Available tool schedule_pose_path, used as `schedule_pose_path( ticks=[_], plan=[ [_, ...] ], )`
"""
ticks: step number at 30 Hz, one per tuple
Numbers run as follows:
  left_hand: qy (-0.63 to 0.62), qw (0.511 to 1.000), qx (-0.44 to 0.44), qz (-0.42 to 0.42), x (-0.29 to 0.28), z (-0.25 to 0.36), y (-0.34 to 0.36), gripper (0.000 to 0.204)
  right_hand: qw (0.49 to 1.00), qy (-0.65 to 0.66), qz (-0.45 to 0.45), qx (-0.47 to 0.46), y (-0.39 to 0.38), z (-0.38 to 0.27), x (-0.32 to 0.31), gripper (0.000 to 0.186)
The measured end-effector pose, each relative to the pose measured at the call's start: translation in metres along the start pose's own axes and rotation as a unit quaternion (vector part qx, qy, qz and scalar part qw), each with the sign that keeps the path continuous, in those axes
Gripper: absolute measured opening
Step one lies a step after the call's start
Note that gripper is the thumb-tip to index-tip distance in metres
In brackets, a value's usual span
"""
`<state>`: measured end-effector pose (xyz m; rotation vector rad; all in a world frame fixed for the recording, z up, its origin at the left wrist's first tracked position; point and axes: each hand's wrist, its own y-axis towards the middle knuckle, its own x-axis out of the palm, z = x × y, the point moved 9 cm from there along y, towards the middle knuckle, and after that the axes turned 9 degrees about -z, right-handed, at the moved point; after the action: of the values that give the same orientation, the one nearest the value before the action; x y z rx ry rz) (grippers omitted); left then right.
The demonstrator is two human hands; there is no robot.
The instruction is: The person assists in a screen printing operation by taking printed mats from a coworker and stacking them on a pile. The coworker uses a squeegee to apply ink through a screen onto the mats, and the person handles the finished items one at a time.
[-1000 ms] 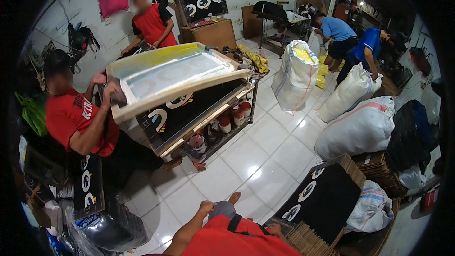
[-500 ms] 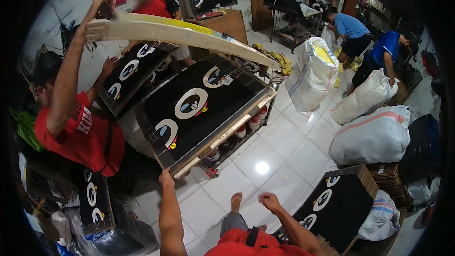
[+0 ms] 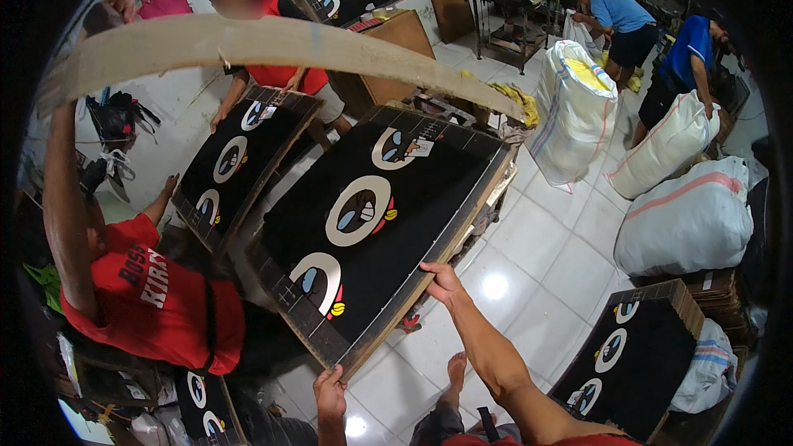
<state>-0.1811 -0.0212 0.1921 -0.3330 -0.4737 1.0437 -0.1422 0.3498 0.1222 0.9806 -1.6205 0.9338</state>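
In front of me lies a board [image 3: 307, 329] covered with black cloth, printed with a row of cream rings holding cartoon faces. My left hand [image 3: 330, 392] is closed on its near left corner, thumb on top. Further right along the near edge, my right hand [image 3: 440, 281] grips the same board, fingers wrapped over the rim. Above the board's far side, a co-worker in a red shirt [image 3: 169, 297] holds up a long wooden frame [image 3: 248, 43] at its left end. The board rests on a stand mostly hidden beneath it.
A second printed board [image 3: 273, 153] is under another co-worker's hands at the back left. Stacked printed boards [image 3: 632, 355] lie at lower right. Several white sacks [image 3: 690, 219] line the right side of the tiled floor [image 3: 529, 281], where two people in blue bend over.
My right hand, free and open before, now grips the board's near edge. My left hand stays at its corner. The co-worker's wooden frame has risen and moved left. My view has come closer.
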Motion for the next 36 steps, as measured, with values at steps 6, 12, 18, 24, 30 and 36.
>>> schedule_pose_path(
  ticks=[6,12,18,24,30,36],
  plan=[
    [0.164,0.980,0.039,0.101,-0.036,0.073,-0.039,0.016,0.997,-0.017,0.006,-0.080,-0.105,-0.019,0.040,0.032],
    [0.271,0.928,0.251,0.051,-0.004,0.222,-0.012,0.017,0.986,-0.008,0.084,-0.145,-0.250,-0.006,0.069,0.031],
    [0.336,0.865,0.336,-0.160,0.176,0.314,0.057,0.022,0.954,-0.018,0.121,-0.273,-0.332,-0.006,0.098,0.028],
    [0.366,0.727,0.477,-0.333,0.393,0.375,0.112,0.026,0.927,-0.025,0.127,-0.351,-0.355,-0.014,0.048,0.011],
    [0.487,0.649,0.514,-0.279,0.545,0.431,0.123,0.059,0.898,-0.021,0.119,-0.423,-0.348,-0.017,0.035,0.020],
    [0.528,0.663,0.384,-0.366,0.595,0.418,0.088,0.053,0.888,-0.034,0.106,-0.446,-0.347,-0.016,0.031,0.033]
  ],
)
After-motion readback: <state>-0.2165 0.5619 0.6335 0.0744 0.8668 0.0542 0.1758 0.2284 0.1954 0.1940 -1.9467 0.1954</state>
